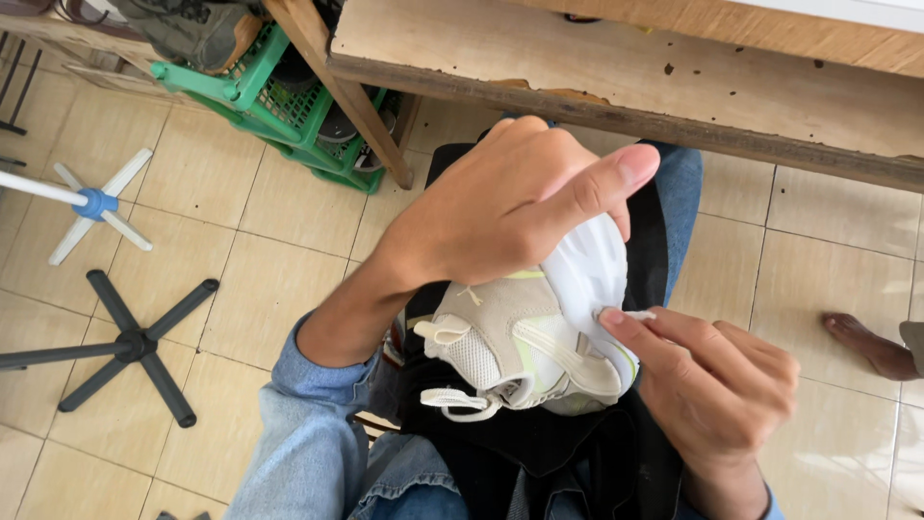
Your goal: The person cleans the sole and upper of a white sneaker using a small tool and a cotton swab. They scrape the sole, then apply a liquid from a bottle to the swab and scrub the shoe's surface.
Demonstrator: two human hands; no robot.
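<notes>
A white and beige sneaker (525, 347) with pale yellow-green trim lies on my lap, over a black cloth (558, 453). My left hand (500, 207) grips the sneaker from above, thumb stretched out across its white sole. At the sole's edge, my right hand (717, 380) pinches a small white strip or tool (630, 315) between thumb and forefinger. I wear a blue denim sleeve (313, 433) and jeans.
A worn wooden bench edge (616, 82) runs across the top. A green plastic crate (279, 101) with shoes stands under it at the upper left. A black star-shaped stand base (130, 342) and a white one (96, 204) rest on the beige tiled floor. Another person's bare foot (871, 347) shows at right.
</notes>
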